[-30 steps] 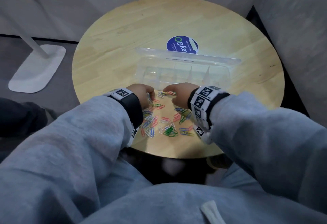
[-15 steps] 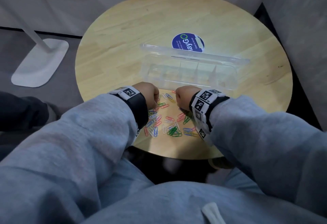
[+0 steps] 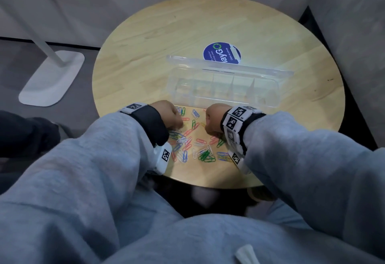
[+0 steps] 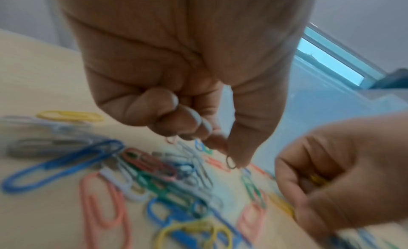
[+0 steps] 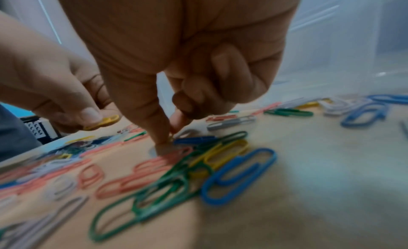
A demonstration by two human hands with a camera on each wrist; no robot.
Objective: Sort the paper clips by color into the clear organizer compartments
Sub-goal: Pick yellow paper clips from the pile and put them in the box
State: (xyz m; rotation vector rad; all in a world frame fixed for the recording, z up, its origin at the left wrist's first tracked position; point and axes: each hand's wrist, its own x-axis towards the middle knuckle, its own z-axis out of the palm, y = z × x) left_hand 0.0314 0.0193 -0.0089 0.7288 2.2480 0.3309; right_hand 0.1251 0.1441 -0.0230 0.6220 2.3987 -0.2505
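A pile of coloured paper clips [image 3: 195,144] in red, green, blue, yellow and white lies on the near part of the round wooden table [image 3: 166,34]. Just behind the pile stands the clear organizer [image 3: 229,88], lid open, with nothing visible in its compartments. My left hand [image 3: 173,117] hovers over the pile's far left with fingers curled, pinching a yellow clip [image 5: 103,122] between thumb and forefinger. My right hand [image 5: 169,139] points down into the pile's far right. Its thumb and forefinger pinch a yellow clip [image 4: 318,179] at the table surface.
A round blue sticker [image 3: 221,53] lies on the table behind the organizer. A white stand base [image 3: 52,80] sits on the floor to the left. Grey walls close in at the back and right. My grey sleeves cover the table's near edge.
Both hands have drawn back a little from the organizer's front wall and curled tighter over the pile. The right hand's fingers, earlier reaching left, now point down.
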